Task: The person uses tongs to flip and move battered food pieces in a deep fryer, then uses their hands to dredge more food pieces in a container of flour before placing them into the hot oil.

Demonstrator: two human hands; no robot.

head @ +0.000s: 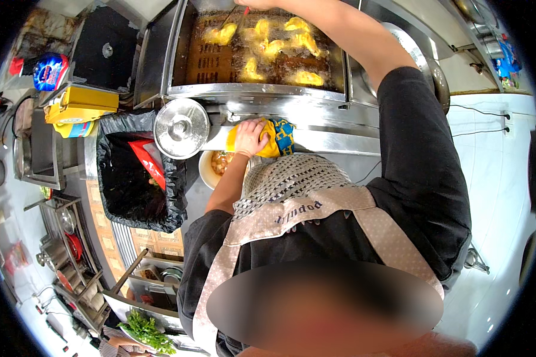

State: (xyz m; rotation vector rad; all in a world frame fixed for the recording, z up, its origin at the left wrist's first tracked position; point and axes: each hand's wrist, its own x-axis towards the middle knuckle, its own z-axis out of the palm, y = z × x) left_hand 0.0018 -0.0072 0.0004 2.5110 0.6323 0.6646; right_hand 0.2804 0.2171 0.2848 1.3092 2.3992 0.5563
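My right hand, partly cut off at the top edge, holds a slim tool with a red part, which looks like tongs. Its thin ends reach down near one of several yellow battered pieces frying in the bubbling oil of a steel deep fryer. My left hand is closed over a bunched yellow and blue cloth on the steel ledge in front of the fryer. Below that wrist, partly hidden by the forearm, is a pale bowl with pieces of food in liquid.
A round metal lid sits left of the cloth, beside a bin lined with a black bag. Yellow boxes and a blue bottle stand farther left. Behind me are leafy greens and another person's striped sleeve.
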